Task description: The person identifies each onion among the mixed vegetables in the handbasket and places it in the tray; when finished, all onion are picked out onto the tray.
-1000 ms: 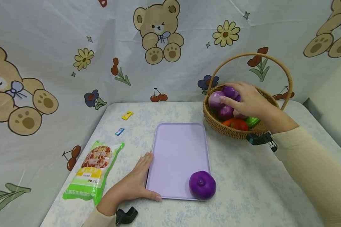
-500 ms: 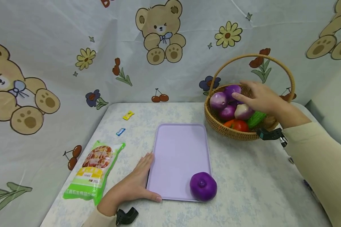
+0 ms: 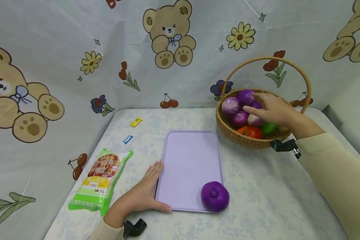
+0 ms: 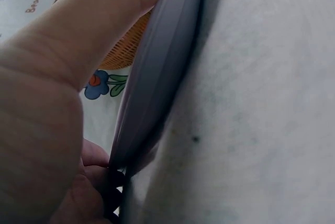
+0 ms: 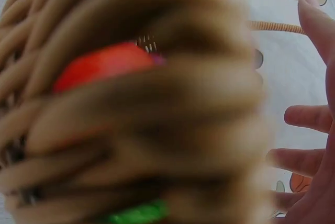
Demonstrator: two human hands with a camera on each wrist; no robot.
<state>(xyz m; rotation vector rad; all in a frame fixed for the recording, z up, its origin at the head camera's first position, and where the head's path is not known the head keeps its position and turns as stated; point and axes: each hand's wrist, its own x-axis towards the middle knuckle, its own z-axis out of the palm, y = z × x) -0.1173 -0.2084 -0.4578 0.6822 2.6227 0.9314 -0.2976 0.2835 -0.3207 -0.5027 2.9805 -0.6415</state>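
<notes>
I see the left hand with its fingers spread along the near side edge of a lilac tray, thumb stretched out to the tray's closest corner. Across the tray, to the right of that hand, a round purple vegetable sits at the other near corner. The right hand is over a wicker basket, its fingers apart and thumb out, with nothing visible between them; I can't tell whether a fingertip touches anything inside. Below and just left of it are purple onions and a paler bulb, with a red tomato and a green vegetable on the side nearer the person. Just left of the left hand, a green and white food bag lies on the counter. Beyond that hand are a small blue packet and, farther off, a yellow one
</notes>
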